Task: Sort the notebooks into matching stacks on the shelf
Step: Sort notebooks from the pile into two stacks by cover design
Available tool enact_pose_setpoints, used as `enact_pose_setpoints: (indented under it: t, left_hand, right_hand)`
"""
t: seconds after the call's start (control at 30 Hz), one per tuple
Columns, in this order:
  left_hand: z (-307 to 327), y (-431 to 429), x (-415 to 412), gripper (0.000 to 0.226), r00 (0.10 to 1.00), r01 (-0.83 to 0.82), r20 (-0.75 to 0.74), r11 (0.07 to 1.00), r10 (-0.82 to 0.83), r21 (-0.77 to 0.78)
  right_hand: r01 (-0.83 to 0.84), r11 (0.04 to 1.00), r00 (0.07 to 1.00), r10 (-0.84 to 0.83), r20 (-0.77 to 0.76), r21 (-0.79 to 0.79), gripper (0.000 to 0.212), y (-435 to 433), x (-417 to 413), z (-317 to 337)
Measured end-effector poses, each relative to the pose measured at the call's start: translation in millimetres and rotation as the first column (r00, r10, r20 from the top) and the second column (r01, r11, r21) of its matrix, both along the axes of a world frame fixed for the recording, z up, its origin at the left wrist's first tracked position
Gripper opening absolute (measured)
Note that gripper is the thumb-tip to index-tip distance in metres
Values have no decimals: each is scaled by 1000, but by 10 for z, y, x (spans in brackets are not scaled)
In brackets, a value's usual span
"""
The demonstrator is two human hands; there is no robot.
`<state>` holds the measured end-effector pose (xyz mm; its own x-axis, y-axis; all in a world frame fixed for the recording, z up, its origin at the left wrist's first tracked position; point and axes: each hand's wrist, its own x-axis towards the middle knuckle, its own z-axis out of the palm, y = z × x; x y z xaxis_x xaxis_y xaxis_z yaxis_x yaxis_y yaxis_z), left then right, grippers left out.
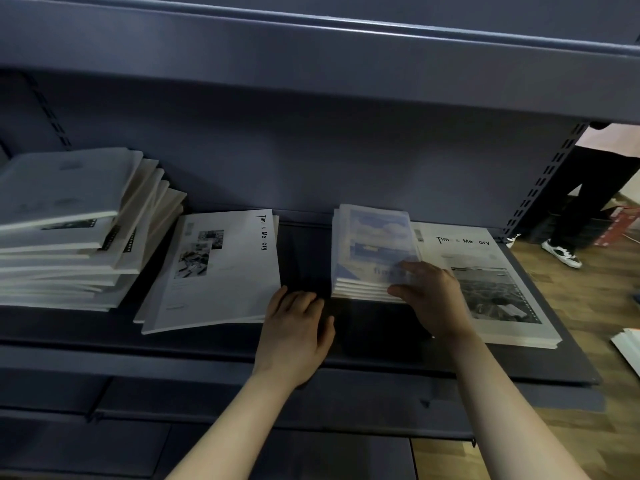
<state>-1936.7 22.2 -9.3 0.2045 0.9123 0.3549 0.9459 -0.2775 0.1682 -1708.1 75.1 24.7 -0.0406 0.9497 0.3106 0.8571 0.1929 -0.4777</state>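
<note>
The small stack of thin blue sky-cover notebooks (372, 244) sits flat at the middle of the dark grey metal shelf (304, 251). Its right edge is up against a pile of large white landscape-photo notebooks (485, 292). The right hand (431, 299) is on it: fingers laid over the top cover, thumb pressed to the near edge, clamping the near right corner, though the hand is blurred. The left hand (294, 327) rests on the bare shelf just left of that stack. Its fingers curl down at the near right corner of a low fanned pile of white collage-print notebooks (218, 268), and whether they pinch that corner, I can't tell. Far left, a tall untidy heap of pale notebooks (69, 230) lies fanned out. Off to the right, a person in dark trousers (588, 195) stands on the wooden plank floor (588, 306).
</note>
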Motion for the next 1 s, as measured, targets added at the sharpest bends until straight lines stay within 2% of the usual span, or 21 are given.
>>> enact_pose_setpoints:
  t: [0.23, 0.37, 0.43, 0.53, 0.6, 0.7, 0.77, 0.87, 1.0]
  left_hand:
    - [15, 4, 6, 45, 1000, 4, 22, 1000, -4, 3]
    - [11, 7, 10, 44, 1000, 8, 25, 1000, -8, 9]
    - [-5, 11, 6, 41, 1000, 11, 29, 1000, -11, 19]
    - [-29, 11, -7, 34, 999, 22, 44, 1000, -23, 18]
    - [-13, 5, -27, 37, 997, 44, 57, 999, -43, -21]
    - [-10, -2, -107, 45, 990, 111, 92, 993, -107, -41]
    - [17, -19, -196, 46, 983, 139, 121, 990, -135, -25]
    - [73, -27, -413, 47, 984, 106, 147, 994, -104, -8]
    - [119, 9, -808, 58, 991, -7, 132, 998, 15, -66]
  right_hand:
    - [-36, 999, 999, 36, 0, -27, 43, 29, 42, -5]
    - [16, 996, 991, -3, 137, -92, 48, 19, -7, -74]
    - [36, 993, 989, -18, 150, -115, 49, -8, -54, -106]
    - [35, 990, 994, -20, 108, -134, 48, -32, -60, -79]
    - [38, 992, 998, -32, 54, -121, 45, -29, -38, -22]
    - [154, 988, 987, -153, 47, -17, 44, -83, -68, 24]
    - [204, 973, 979, -204, -11, 106, 39, -142, -135, 33]
    - [139, 966, 975, -95, -199, 217, 15, -228, -305, 88]
    - [9, 995, 968, 17, -251, 101, 8, -274, -626, 94]
